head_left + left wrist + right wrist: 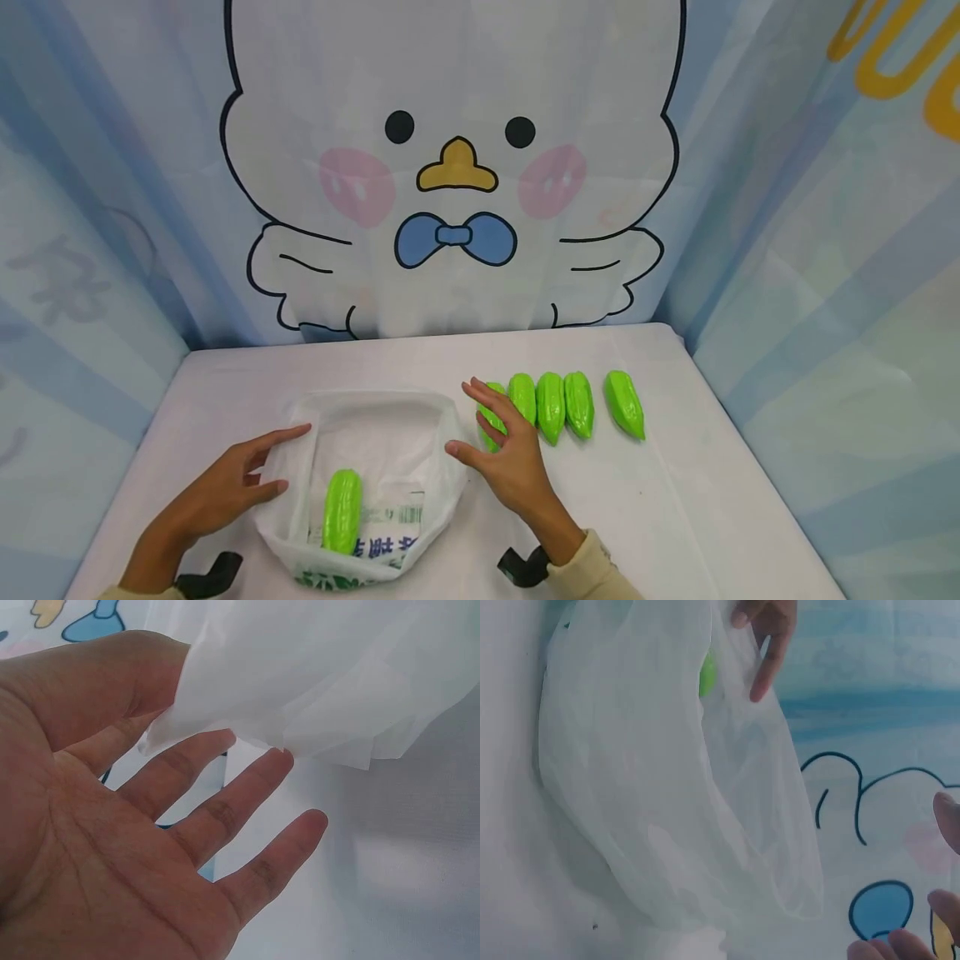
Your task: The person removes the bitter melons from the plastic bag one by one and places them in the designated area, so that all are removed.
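A white plastic bag lies on the table with its mouth spread wide. Inside it is one glossy green ridged vegetable, shaped like a short cucumber; printed lettering shows beside it. My left hand is at the bag's left rim, fingers extended and touching the thin film, which covers the tips of the thumb and index finger in the left wrist view. My right hand is by the right rim, thumb and fingers spread, nothing held. In the right wrist view, its fingers appear apart from the bag.
Behind and right of my right hand, several more green vegetables lie in a row, one set apart at the right. My right hand partly covers the leftmost. A cartoon-printed curtain hangs behind the white table, with fabric at both sides.
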Motion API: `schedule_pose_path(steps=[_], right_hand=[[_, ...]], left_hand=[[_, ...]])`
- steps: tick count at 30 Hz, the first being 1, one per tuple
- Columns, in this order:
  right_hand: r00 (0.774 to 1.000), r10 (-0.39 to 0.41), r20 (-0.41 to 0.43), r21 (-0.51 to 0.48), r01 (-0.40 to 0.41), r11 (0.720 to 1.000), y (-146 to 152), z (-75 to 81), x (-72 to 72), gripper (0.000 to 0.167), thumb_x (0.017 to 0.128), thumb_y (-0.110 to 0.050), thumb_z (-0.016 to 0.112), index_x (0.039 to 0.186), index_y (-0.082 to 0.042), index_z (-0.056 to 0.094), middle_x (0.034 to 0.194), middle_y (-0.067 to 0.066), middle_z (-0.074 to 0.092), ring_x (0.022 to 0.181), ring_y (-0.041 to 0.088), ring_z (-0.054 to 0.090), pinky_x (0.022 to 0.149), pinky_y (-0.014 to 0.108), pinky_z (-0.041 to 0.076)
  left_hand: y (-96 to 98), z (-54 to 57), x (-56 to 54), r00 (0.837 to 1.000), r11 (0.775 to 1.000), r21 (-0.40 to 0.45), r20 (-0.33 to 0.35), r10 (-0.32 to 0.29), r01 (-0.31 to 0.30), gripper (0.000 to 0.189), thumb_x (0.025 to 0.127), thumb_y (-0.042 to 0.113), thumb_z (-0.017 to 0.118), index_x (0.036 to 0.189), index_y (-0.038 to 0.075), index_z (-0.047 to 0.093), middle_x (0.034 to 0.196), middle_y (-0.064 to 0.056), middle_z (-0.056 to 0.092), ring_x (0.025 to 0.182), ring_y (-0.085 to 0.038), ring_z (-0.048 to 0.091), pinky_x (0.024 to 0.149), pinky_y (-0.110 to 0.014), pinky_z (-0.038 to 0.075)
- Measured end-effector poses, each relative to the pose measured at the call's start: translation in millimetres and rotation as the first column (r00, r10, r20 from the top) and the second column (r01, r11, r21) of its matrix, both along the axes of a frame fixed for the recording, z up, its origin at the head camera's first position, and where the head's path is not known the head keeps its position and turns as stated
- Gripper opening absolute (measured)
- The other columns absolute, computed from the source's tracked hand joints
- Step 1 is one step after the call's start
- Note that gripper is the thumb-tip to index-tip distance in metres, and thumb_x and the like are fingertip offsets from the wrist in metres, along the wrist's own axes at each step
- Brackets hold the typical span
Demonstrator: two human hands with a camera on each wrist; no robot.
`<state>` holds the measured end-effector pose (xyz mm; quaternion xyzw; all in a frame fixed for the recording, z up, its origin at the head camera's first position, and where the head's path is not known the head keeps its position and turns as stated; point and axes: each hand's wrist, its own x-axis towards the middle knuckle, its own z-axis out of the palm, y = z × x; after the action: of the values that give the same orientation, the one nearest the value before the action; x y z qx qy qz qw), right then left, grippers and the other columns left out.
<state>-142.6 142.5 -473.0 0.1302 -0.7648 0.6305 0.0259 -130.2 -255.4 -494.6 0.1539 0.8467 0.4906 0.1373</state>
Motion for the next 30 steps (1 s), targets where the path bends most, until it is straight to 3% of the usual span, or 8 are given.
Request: schedule_pose_path(steps=[10,18,30], right_hand=[[0.997,0.082,0.015,-0.062,-0.08,0.995,-34,-5.2,12.4,0.073,0.086,-0.018,0.091,0.15,-0.031,0.059,0.165,-0.005,0.046,0.158,0.022,0.04,0.119,0.036,0.046],[0.993,0.116,0.032,-0.077,-0.113,0.991,-57,-7.0,19.7,0.072,0.088,-0.021,0.089,0.152,-0.025,0.059,0.163,-0.006,0.048,0.155,0.021,0.044,0.119,0.036,0.047],[0.974,0.157,0.163,-0.046,-0.151,0.987,-91,-9.4,28.9,0.068,0.088,-0.021,0.089,0.146,-0.041,0.061,0.161,-0.01,0.049,0.153,0.018,0.047,0.115,0.035,0.051]], left_hand=[[0.6,1.1,0.0,1.0,1.0,-0.008,-0.009,0.01,-0.01,0.068,0.102,0.015,0.071,0.163,0.006,0.042,0.164,-0.033,0.038,0.137,-0.063,0.051,0.09,-0.059,0.063],[1.0,1.2,-0.8,1.0,1.0,-0.006,0.002,0.019,-0.019,0.069,0.102,0.016,0.072,0.163,0.006,0.042,0.165,-0.033,0.037,0.138,-0.063,0.051,0.091,-0.061,0.062],[0.9,0.7,1.1,1.0,1.0,0.013,0.014,0.012,-0.012,0.068,0.103,0.017,0.07,0.163,0.007,0.04,0.166,-0.032,0.037,0.137,-0.062,0.053,0.089,-0.052,0.065]])
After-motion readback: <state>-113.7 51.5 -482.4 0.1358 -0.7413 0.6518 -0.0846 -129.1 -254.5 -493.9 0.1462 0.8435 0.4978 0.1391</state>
